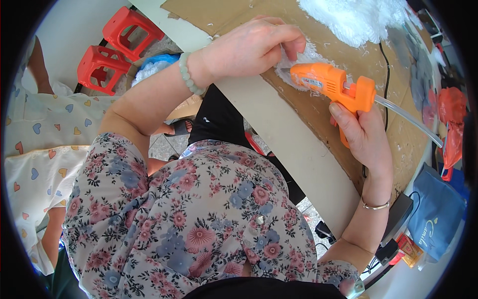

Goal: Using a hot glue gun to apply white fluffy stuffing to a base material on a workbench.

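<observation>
An orange hot glue gun (pixel 323 79) is gripped in my right hand (pixel 366 132), its nozzle pointing left toward my other hand. From its back end sticks a long clear glue stick (pixel 408 118). Beneath the nozzle, a white fluffy piece (pixel 314 57) lies on the brown cardboard (pixel 383 74). My left hand (pixel 254 47) is over the left side of this piece with its fingers bent and drawn together. What those fingertips hold, if anything, is hidden behind the hand and the nozzle.
A heap of white fluffy material (pixel 356 20) sits at the far side of the cardboard. A black cable (pixel 385 65) crosses it. Red stools (pixel 130 32) stand at left, near another person's heart-patterned clothing (pixel 50 119). On the right are a red plastic bag (pixel 452 124) and a blue bag (pixel 438 209).
</observation>
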{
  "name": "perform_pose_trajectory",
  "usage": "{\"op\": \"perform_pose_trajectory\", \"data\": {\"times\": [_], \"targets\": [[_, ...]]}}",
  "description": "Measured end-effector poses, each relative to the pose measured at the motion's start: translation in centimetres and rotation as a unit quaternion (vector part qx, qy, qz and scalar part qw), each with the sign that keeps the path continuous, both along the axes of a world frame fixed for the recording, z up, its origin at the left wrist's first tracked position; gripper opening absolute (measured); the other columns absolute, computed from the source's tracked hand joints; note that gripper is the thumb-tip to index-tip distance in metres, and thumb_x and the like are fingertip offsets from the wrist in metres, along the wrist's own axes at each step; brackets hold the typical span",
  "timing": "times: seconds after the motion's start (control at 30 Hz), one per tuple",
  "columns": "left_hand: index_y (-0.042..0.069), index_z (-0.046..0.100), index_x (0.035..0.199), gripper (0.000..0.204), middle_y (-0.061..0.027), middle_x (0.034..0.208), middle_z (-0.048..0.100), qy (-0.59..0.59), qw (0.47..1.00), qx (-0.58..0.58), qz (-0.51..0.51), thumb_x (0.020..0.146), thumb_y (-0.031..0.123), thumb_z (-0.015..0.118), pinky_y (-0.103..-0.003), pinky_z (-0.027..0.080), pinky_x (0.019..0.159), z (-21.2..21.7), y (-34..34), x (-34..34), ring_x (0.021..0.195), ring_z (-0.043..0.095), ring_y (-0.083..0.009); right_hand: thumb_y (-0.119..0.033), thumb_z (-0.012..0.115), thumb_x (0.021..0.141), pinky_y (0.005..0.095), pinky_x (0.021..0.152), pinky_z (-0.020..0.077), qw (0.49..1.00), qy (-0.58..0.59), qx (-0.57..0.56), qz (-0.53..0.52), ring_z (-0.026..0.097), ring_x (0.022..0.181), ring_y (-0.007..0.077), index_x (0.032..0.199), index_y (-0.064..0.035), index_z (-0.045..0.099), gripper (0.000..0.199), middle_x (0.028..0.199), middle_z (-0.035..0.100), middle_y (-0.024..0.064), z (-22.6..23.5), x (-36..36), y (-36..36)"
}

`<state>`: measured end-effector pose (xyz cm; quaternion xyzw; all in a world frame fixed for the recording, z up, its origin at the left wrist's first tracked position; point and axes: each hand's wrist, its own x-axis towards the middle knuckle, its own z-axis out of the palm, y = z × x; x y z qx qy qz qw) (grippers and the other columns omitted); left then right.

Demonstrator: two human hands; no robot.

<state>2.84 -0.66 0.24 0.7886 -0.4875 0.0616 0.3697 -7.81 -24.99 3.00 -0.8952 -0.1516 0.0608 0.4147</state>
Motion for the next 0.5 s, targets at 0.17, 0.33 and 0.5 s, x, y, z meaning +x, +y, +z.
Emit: {"op": "perform_pose_trajectory", "data": {"times": [0.17,0.33,0.5], "targets": [[0.003,0.056,0.096,0.034,-0.0082,0.09,0.061,-0.019,1.0,0.006,-0.002,0.07,-0.013,0.04,-0.034,0.048,0.076,0.0,0.7,0.1,0.09,0.057,-0.0248,-0.023,0.058,0.089,0.025,0.062,0.0413,0.991,0.13,0.019,-0.019,0.052,0.07,0.011,0.108,-0.003,0.052,0.029,0.08,0.057,0.0039,1.6,-0.6,-1.5],[0.003,0.057,0.096,0.034,-0.0091,0.094,0.061,-0.027,0.999,-0.012,-0.024,0.072,-0.013,0.04,-0.034,0.047,0.075,0.2,0.8,-0.1,0.091,0.056,-0.0253,-0.025,0.053,0.09,0.0327,0.071,0.0488,0.936,0.102,0.329,-0.07,0.059,0.077,0.0206,0.116,-0.0005,0.048,0.036,0.089,0.057,0.0109,1.1,-0.9,-3.9],[0.006,0.059,0.095,0.031,-0.0066,0.093,0.058,-0.032,0.998,-0.053,0.011,0.068,-0.009,0.055,-0.035,0.045,0.08,0.7,1.1,-1.3,0.094,0.054,-0.0269,-0.034,0.045,0.094,0.0464,0.092,0.0469,0.851,0.068,0.516,-0.073,0.061,0.088,0.0257,0.115,0.0015,0.049,0.041,0.1,0.057,0.0123,-0.9,0.6,-2.5]]}}
